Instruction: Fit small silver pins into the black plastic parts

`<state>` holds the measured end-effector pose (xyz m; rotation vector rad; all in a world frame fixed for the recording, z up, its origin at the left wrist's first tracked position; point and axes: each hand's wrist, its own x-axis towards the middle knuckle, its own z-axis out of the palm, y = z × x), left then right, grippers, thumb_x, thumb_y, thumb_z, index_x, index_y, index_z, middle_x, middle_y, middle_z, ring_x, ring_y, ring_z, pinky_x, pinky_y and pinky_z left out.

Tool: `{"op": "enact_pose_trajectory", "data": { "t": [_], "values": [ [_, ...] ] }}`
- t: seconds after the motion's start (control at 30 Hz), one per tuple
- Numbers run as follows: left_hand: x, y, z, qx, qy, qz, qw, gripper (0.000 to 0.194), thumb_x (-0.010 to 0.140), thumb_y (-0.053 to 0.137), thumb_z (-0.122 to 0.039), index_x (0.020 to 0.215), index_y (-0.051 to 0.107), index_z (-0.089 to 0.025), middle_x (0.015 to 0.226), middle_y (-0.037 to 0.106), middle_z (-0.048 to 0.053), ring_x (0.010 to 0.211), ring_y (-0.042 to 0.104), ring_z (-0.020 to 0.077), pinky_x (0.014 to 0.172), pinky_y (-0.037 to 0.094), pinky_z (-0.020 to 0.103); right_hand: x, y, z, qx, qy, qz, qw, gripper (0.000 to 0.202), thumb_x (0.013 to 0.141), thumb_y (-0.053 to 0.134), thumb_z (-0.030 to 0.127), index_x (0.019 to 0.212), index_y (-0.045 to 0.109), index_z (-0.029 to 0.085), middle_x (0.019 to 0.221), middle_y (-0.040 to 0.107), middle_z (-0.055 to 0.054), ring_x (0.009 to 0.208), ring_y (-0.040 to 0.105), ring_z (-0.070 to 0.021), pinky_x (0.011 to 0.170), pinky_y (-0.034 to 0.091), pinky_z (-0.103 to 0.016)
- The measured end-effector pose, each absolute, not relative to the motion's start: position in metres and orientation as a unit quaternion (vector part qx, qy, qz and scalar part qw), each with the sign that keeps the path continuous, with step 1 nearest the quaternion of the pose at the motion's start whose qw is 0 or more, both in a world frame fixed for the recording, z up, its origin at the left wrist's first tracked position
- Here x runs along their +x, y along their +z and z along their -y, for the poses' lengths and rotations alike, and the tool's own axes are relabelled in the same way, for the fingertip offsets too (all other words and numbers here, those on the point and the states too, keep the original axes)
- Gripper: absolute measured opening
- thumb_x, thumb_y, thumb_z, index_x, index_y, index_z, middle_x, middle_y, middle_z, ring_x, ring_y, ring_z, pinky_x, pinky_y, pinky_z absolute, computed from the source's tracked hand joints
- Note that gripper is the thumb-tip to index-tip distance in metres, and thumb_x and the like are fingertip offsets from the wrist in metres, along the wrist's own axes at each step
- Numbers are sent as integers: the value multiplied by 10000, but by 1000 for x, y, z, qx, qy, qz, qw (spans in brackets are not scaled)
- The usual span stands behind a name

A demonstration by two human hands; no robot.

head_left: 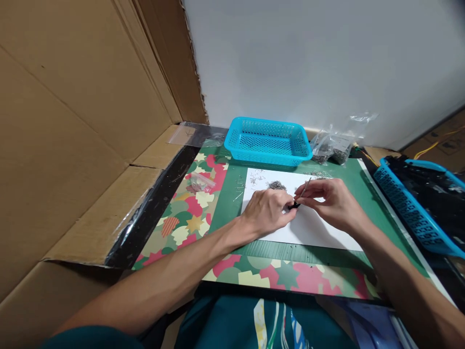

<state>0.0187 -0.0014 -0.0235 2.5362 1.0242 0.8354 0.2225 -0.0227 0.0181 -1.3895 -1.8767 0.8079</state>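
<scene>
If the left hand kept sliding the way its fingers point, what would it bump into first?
The left hand points right, toward the right hand. It would probably first meet the small black piece pinched between both hands, then the right hand's fingers, which nearly touch it.

Makeshift small-parts assembly bench, home workshop feel. Green mat (329, 259) as centre: white sheet (312, 228) on it, metal pins (276, 184) heaped there, blue basket (268, 141) behind, parts bags (332, 145) beside basket, cardboard wall (72, 97) left.
</scene>
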Motion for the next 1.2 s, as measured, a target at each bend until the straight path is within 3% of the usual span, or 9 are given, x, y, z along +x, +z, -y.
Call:
{"op": "enact_pose_trajectory", "data": {
  "t": [0.33, 0.63, 0.77, 0.87, 0.93, 1.07, 1.2],
  "values": [
    [21, -26, 3, 886, 290, -340, 122, 136, 928, 694, -297, 915, 761, -179, 868, 750, 10, 755, 714, 203, 579, 397, 324, 227, 18, 20, -541, 284, 734, 298, 96, 853, 724, 280, 835, 776, 201, 884, 790, -59, 848, 756, -264, 785, 545, -378],
    [21, -23, 3, 874, 299, -348, 161, 76, 872, 733, -238, 876, 742, -163, 842, 744, 19, 762, 708, 210, 606, 408, 312, 224, 16, 25, -550, 243, 744, 291, 77, 870, 703, 227, 828, 766, 210, 873, 793, -29, 840, 754, -243, 809, 522, -373],
    [18, -24, 0, 869, 312, -343, 174, 86, 876, 752, -247, 874, 734, -163, 864, 756, 4, 784, 719, 201, 650, 463, 306, 223, 10, 23, -532, 264, 738, 320, 66, 878, 716, 222, 848, 772, 205, 867, 784, -29, 835, 746, -228, 800, 525, -352],
    [16, -24, -1, 863, 322, -345, 177, 71, 878, 771, -224, 913, 743, -169, 906, 772, -9, 826, 736, 189, 694, 502, 292, 227, 2, 19, -500, 296, 713, 393, 92, 908, 716, 272, 904, 760, 191, 953, 771, -53, 896, 729, -225, 830, 534, -341],
    [16, -23, -2, 854, 338, -354, 179, 102, 894, 778, -224, 984, 758, -180, 962, 784, -12, 859, 742, 179, 728, 519, 284, 232, -3, 15, -493, 300, 687, 441, 140, 963, 646, 281, 1021, 730, 186, 992, 740, -59, 923, 702, -214, 845, 522, -340],
    [14, -15, -2, 820, 391, -365, 206, 159, 890, 799, -225, 1047, 782, -210, 985, 790, -20, 748, 685, 133, 688, 506, 261, 247, -6, 12, -520, 246, 678, 458, 237, 1036, 463, 246, 1135, 673, 199, 829, 581, -15, 751, 537, -160, 706, 404, -315],
    [11, -4, -6, 761, 431, -393, 283, 134, 888, 794, -275, 997, 801, -198, 946, 792, -2, 542, 525, 79, 547, 440, 236, 252, -1, 12, -503, 279, 703, 418, 276, 1023, 593, 421, 1106, 727, 195, 712, 389, 16, 667, 388, -147, 633, 318, -304]
  ]
}}
